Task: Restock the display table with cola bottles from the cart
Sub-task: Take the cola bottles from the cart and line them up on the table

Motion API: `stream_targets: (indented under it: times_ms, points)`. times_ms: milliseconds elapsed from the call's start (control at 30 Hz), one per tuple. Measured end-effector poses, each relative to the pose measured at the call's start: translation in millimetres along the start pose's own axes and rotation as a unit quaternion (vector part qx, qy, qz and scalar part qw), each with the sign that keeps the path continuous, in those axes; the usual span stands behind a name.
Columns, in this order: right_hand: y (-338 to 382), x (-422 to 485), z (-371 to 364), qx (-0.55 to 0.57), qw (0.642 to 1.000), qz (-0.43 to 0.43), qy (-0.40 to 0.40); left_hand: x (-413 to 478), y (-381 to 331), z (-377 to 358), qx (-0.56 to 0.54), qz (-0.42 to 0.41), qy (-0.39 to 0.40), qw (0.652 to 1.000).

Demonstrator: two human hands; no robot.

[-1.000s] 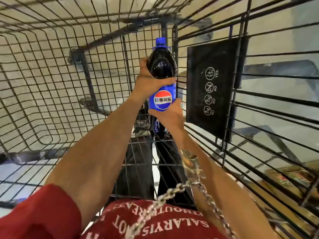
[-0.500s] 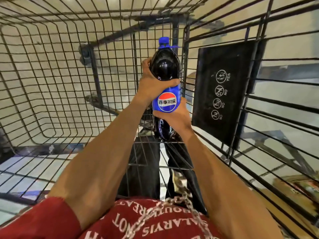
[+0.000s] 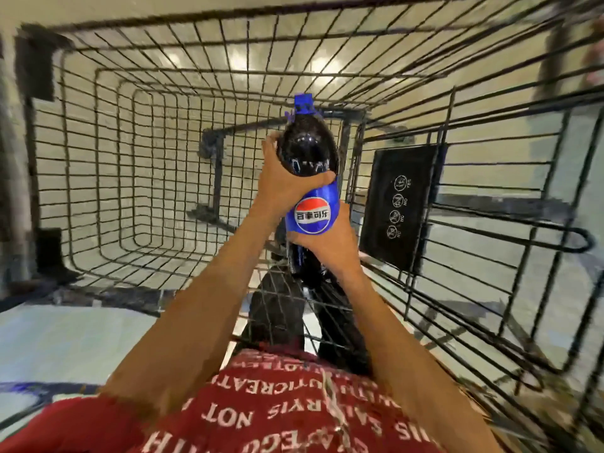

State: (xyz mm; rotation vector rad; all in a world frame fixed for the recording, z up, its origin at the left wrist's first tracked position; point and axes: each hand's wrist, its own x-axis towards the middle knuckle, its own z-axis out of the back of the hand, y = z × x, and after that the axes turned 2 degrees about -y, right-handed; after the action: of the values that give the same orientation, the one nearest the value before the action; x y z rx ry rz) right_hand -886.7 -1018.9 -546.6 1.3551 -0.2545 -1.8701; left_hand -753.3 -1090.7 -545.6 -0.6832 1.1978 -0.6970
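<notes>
A person is holding a cola bottle (image 3: 307, 152) in both hands over a cart (image 3: 96, 158), the bottle standing nearly upright at the cart's near end, toward its right side. The bottle is smooth, glossy plastic, rounded at the shoulder and full of dark liquid. A blue cap (image 3: 303, 104) is topping its narrow neck. A blue label (image 3: 312, 215) is wrapping its middle, carrying a round red, white and blue emblem.

The left hand (image 3: 284, 188) is gripping the bottle's shoulder, fingers curling round the far side and thumb lying across the front just above the label. The right hand (image 3: 327, 250) is clasping the lower body, its thumb running under the emblem while its fingers are wrapping out of sight behind. Whether the bottle's base is touching the wire cannot be told.

The cart is showing as a deep basket of thin black rods crossing in rectangles, bound by a thicker rim with rounded corners. A pale, shiny floor (image 3: 58, 338) is gleaming through the mesh. A flat black rectangular sign (image 3: 400, 204) bearing four white circular icons is hanging on the cart's right side, just beside the bottle. At the cart's near end, a red fabric shirt (image 3: 261, 413) with white block lettering is filling the foreground. The cart's outer edges are blurring.
</notes>
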Motion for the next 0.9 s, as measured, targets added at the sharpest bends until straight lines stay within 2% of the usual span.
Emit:
stream_targets:
  times_ms: [167, 333, 500, 667, 900]
  points:
    - [61, -61, 28, -0.029, 0.996, 0.079, 0.003, -59, -64, 41, -0.043, -0.089, -0.058, 0.993]
    - [111, -128, 47, -0.095, 0.968, 0.229, 0.042, -151, -112, 89, -0.077, -0.158, -0.166, 0.970]
    - [139, -197, 47, -0.133, 0.918, 0.358, 0.108, -251, -127, 124, -0.131, -0.210, -0.300, 0.921]
    - [151, -258, 32, -0.117, 0.853, 0.476, 0.178, -340, -126, 153, -0.167, -0.255, -0.404, 0.862]
    - [144, -350, -20, -0.136, 0.792, 0.525, 0.280, -464, -96, 202, -0.145, -0.277, -0.535, 0.785]
